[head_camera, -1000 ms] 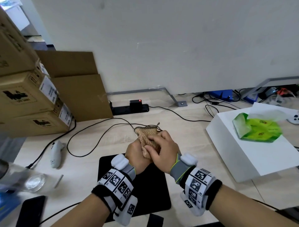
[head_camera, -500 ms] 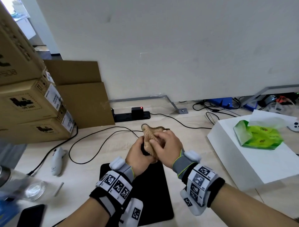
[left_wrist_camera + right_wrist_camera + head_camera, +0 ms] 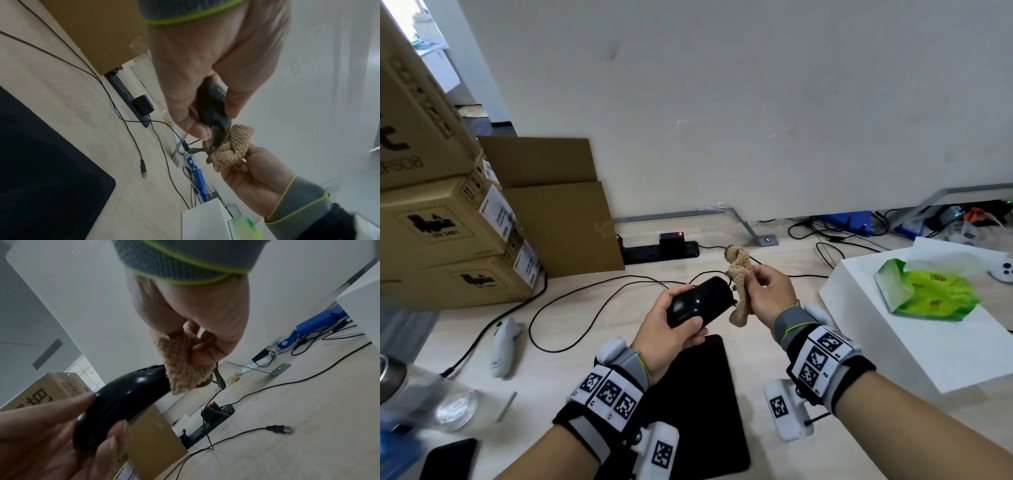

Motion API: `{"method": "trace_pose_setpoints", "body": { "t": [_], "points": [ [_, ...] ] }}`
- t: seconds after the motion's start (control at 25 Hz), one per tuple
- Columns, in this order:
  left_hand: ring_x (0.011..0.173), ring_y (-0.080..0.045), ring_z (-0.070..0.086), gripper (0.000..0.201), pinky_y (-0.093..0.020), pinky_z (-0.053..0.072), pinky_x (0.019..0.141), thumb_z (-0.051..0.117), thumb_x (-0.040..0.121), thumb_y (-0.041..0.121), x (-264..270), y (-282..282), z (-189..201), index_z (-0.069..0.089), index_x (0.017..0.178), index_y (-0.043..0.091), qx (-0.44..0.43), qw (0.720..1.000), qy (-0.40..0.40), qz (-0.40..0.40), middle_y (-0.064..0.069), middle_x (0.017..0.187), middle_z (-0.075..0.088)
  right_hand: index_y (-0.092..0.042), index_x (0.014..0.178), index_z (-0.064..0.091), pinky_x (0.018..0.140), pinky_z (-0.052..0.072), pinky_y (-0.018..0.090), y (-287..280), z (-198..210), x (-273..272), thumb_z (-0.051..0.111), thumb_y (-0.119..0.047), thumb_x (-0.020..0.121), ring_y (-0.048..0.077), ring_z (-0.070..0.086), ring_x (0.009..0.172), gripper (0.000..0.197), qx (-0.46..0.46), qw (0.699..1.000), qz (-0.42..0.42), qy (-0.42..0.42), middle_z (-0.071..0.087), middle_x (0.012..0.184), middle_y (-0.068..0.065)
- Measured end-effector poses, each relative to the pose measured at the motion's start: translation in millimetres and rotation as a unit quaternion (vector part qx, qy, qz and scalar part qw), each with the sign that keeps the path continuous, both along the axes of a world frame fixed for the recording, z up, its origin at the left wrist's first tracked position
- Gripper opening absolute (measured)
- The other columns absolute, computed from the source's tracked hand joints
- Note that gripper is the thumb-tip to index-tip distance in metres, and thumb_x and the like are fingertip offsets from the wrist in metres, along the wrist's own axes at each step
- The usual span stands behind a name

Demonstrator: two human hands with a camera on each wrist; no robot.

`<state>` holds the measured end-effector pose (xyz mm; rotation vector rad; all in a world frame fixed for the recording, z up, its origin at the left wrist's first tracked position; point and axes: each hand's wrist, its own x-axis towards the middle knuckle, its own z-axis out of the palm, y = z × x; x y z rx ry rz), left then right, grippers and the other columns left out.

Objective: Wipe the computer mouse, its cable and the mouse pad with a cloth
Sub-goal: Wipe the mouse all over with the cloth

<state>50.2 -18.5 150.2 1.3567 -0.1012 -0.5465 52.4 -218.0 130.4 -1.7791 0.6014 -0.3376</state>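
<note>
My left hand (image 3: 669,327) grips a glossy black computer mouse (image 3: 700,305) in the air above the desk, thumb on top and fingers underneath. My right hand (image 3: 767,294) pinches a bunched tan cloth (image 3: 739,284) that touches the mouse's front end, where the cable comes out. In the right wrist view the cloth (image 3: 179,368) covers the nose of the mouse (image 3: 121,404). The thin black cable (image 3: 585,291) loops over the desk to a loose USB plug (image 3: 281,429). The black mouse pad (image 3: 698,404) lies flat below my wrists.
Stacked cardboard boxes (image 3: 445,233) stand at the left, a black power strip (image 3: 661,248) with a lit adapter along the wall. A white box (image 3: 928,349) with a green tissue pack (image 3: 928,291) sits at the right. A white handheld device (image 3: 503,346), a glass jar (image 3: 421,401) and a phone (image 3: 452,459) lie at the left.
The cloth was wrapped over the mouse with both hands together. Now the hands have come apart: the mouse is bare in my left hand and the cloth sits only at its front end.
</note>
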Motion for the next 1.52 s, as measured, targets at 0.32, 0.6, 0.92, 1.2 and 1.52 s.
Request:
{"method": "trace_pose_setpoints", "body": {
  "t": [0.32, 0.6, 0.92, 1.2, 1.52],
  "points": [
    [0.091, -0.023, 0.067, 0.039, -0.037, 0.059, 0.072, 0.056, 0.091, -0.002, -1, -15, -3, 0.048, 0.126, 0.012, 0.025, 0.999, -0.017, 0.039, -0.01, 0.112, 0.064, -0.018, 0.103, 0.071, 0.079, 0.049, 0.029, 53, 20, -28, 0.06, -0.031, 0.079, 0.022, 0.061, 0.087, 0.028, -0.253, 0.951, 0.144, -0.104, 0.063, 0.094, 0.006],
    [0.076, 0.001, 0.061, 0.029, -0.015, 0.046, 0.072, 0.072, 0.08, 0.011, 10, 3, 8, 0.057, 0.099, 0.026, 0.271, 0.93, -0.249, -0.016, 0.015, 0.082, 0.065, -0.023, 0.094, 0.069, 0.08, 0.049, 0.033, 31, 24, -13, 0.056, -0.033, 0.084, 0.024, 0.061, 0.088, 0.02, -0.229, 0.97, 0.082, -0.031, 0.067, 0.091, 0.004],
    [0.091, -0.01, 0.062, 0.041, -0.025, 0.047, 0.085, 0.071, 0.08, 0.013, 12, 4, 14, 0.058, 0.119, 0.023, 0.317, 0.885, -0.34, -0.031, 0.008, 0.101, 0.069, -0.014, 0.077, 0.065, 0.069, 0.048, 0.035, 21, 27, -4, 0.055, -0.036, 0.085, 0.03, 0.057, 0.076, 0.025, -0.256, 0.964, 0.069, 0.014, 0.062, 0.076, 0.006],
    [0.085, -0.009, 0.063, 0.035, -0.027, 0.049, 0.08, 0.071, 0.08, 0.01, 14, 6, 15, 0.061, 0.112, 0.02, 0.299, 0.892, -0.339, -0.012, 0.008, 0.092, 0.068, -0.016, 0.083, 0.069, 0.069, 0.043, 0.03, 35, 34, -9, 0.055, -0.036, 0.084, 0.024, 0.057, 0.078, 0.024, -0.258, 0.957, 0.103, -0.079, 0.059, 0.077, 0.004],
    [0.09, -0.024, 0.066, 0.048, -0.037, 0.057, 0.078, 0.063, 0.086, 0.0, 15, -1, 8, 0.055, 0.122, 0.03, 0.095, 0.983, -0.154, 0.033, -0.009, 0.114, 0.061, -0.022, 0.092, 0.071, 0.077, 0.046, 0.026, 41, 41, -12, 0.063, -0.024, 0.085, 0.014, 0.056, 0.078, 0.011, -0.194, 0.97, 0.1, -0.109, 0.06, 0.086, 0.001]
  ]
}}
